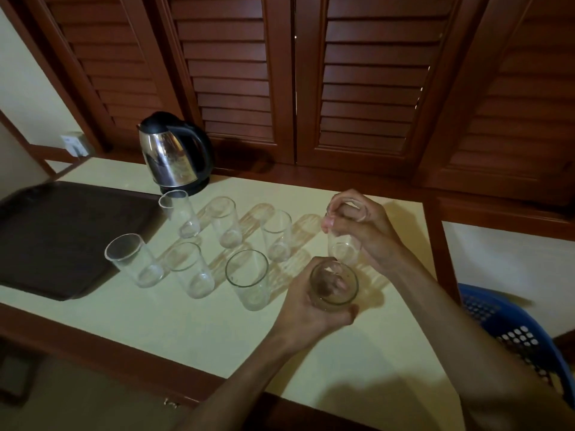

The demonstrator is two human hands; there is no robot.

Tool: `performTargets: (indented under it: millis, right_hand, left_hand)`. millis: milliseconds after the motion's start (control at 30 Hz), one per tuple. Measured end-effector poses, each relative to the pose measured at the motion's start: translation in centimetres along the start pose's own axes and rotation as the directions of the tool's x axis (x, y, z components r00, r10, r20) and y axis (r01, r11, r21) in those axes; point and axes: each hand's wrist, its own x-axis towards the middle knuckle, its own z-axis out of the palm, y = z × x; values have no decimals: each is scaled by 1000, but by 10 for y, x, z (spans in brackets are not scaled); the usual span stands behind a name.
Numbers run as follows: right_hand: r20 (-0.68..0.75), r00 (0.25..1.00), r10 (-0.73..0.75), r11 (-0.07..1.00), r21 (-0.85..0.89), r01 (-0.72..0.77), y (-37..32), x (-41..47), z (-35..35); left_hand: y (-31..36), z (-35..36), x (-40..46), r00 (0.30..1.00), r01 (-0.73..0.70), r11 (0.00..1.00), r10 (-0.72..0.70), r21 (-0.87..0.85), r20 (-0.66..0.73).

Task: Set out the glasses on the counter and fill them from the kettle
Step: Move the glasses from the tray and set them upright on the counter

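Several clear empty glasses [224,222] stand upright in two rows on the cream counter [357,362]. My left hand [308,309] grips one more glass [334,286] at the right end of the near row, fingers wrapped round its side. My right hand [364,231] holds another glass [342,247] by its rim and side at the right end of the far row. A steel kettle [174,154] with a black lid and handle sits on its base at the back left, behind the glasses.
A dark brown tray [56,237] lies on the counter's left part. Louvred wooden doors [311,88] rise behind the counter. A blue perforated plastic basket [513,331] sits beyond the counter's right edge. A wall socket [73,144] is at far left.
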Motion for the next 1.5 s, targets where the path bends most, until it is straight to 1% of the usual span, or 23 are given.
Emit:
performTargets:
  millis: [100,433,667,800,967,1167,1300,1500]
  right_hand:
    - [13,1000,3,1000,18,-4,10,-1,-3]
    - [1,999,40,999,-22,-40,41,-1,-6]
    - [-25,999,25,999,-27,-26,49,1,-5]
    - [-46,999,11,998,-59,-14,56,1,-4]
    - [-48,998,39,997,-58,-42,62,0,-4]
    - [8,999,49,991,-127,-48,65,0,-8]
    - [48,997,53,992,-116,-47,66,-1,-13]
    - [24,998,56,995,-83,-54,68,-2,-11]
  left_hand:
    - [-6,-1,0,1000,17,1000,-17,8,-13]
    - [-13,-5,-2,1000,5,1000,-5,26,-15]
    - [-20,-6,0,999,32,999,-32,-12,-3]
    - [-21,-5,-1,999,32,999,-32,3,-5]
    - [-22,-5,1,999,39,999,-39,-3,-1]
    - [-22,-4,1,999,31,999,-31,11,-13]
    - [-22,-4,1,1000,27,999,-27,30,-17]
    - [-22,-5,0,1000,13,999,-13,30,-1]
